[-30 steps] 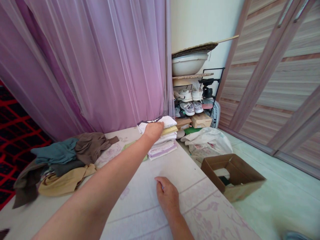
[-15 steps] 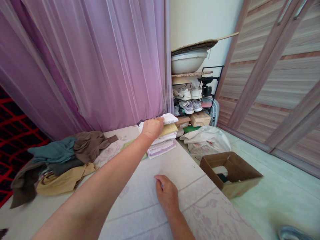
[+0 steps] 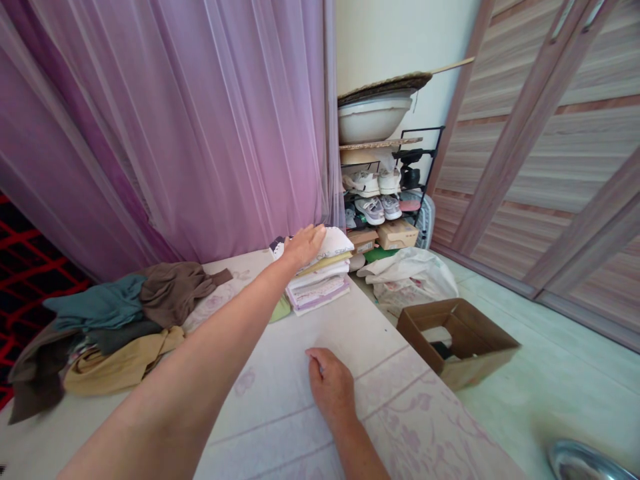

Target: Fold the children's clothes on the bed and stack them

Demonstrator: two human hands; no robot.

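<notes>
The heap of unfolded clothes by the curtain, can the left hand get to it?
Probably yes. The left hand lies flat on the folded stack, and the heap of unfolded clothes lies on the same sheet, on that arm's side, with only bare sheet between them.

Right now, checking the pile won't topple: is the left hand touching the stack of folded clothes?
Touching. The head view shows the left hand lying flat on the top white garment of the stack of folded clothes.

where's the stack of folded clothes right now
The stack of folded clothes sits at the far edge of the bed, under the left hand, against the purple curtain and left of the shoe rack.
</notes>
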